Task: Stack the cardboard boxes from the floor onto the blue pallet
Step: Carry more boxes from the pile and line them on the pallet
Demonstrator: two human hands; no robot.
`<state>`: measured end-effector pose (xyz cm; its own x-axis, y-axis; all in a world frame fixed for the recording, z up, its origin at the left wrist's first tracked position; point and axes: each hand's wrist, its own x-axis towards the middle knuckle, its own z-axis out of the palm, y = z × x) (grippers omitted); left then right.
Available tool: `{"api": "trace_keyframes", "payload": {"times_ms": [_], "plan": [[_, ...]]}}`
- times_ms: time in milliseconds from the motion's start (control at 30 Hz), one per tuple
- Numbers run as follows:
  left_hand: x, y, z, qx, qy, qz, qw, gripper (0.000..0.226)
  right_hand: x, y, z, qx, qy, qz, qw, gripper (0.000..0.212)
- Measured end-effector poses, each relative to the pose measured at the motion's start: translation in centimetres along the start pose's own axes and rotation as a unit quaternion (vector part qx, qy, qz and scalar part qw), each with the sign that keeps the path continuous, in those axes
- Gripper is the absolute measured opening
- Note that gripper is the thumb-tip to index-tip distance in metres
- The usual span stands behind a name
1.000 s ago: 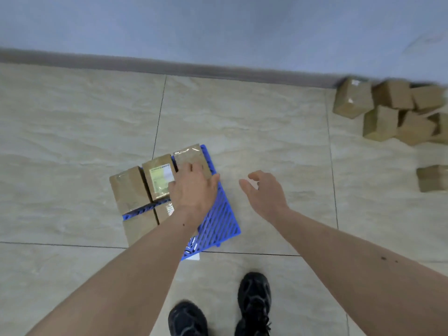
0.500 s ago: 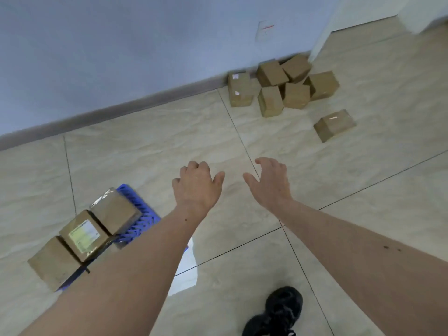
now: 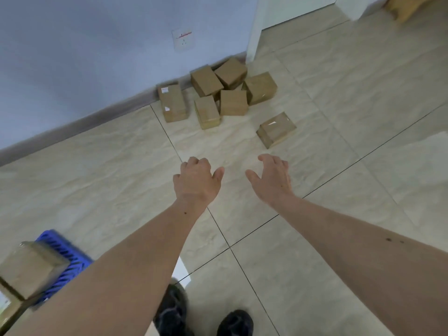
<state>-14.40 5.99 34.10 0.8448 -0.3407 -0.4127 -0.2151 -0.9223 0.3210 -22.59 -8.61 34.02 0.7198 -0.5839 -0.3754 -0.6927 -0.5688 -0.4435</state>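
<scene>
Several cardboard boxes (image 3: 234, 102) lie in a loose pile on the tiled floor against the blue wall, ahead of me. One taped box (image 3: 276, 129) sits apart, nearest my hands. My left hand (image 3: 197, 183) and my right hand (image 3: 271, 180) reach forward side by side above the floor, both empty with fingers curled and apart, short of the pile. The blue pallet (image 3: 64, 259) shows at the lower left edge, partly behind my left forearm, with a cardboard box (image 3: 30, 270) standing on it.
The blue wall with a socket (image 3: 183, 40) and a grey skirting board runs along the back. A white door frame (image 3: 254, 32) stands right of the pile. My two black shoes (image 3: 235, 323) are at the bottom. Another cardboard box (image 3: 402, 6) is at the top right.
My view has swung from the pallet to the right, toward the pile on the floor. My left hand left the boxes on the pallet, and both hands now reach toward the pile.
</scene>
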Motion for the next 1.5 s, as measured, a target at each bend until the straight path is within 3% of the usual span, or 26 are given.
{"api": "trace_keyframes", "payload": {"times_ms": [467,867,1167,1500], "plan": [[19.2,11.5,-1.6,0.072,-0.030,0.157,0.985,0.044,18.8,2.4,-6.8,0.038,0.058,0.128,0.989,0.050],[32.4,21.1,4.6,0.131,-0.063,0.236,0.961,0.045,31.5,10.5,-6.5,0.055,0.059,0.212,0.974,0.054],[40.3,24.3,14.8,0.123,-0.108,0.223,0.961,0.048,39.2,17.2,-0.6,0.063,0.031,0.255,0.964,0.062],[48.8,23.5,25.4,0.108,-0.118,0.223,0.962,0.059,45.4,22.3,9.4,0.110,0.085,0.343,0.929,0.078]]}}
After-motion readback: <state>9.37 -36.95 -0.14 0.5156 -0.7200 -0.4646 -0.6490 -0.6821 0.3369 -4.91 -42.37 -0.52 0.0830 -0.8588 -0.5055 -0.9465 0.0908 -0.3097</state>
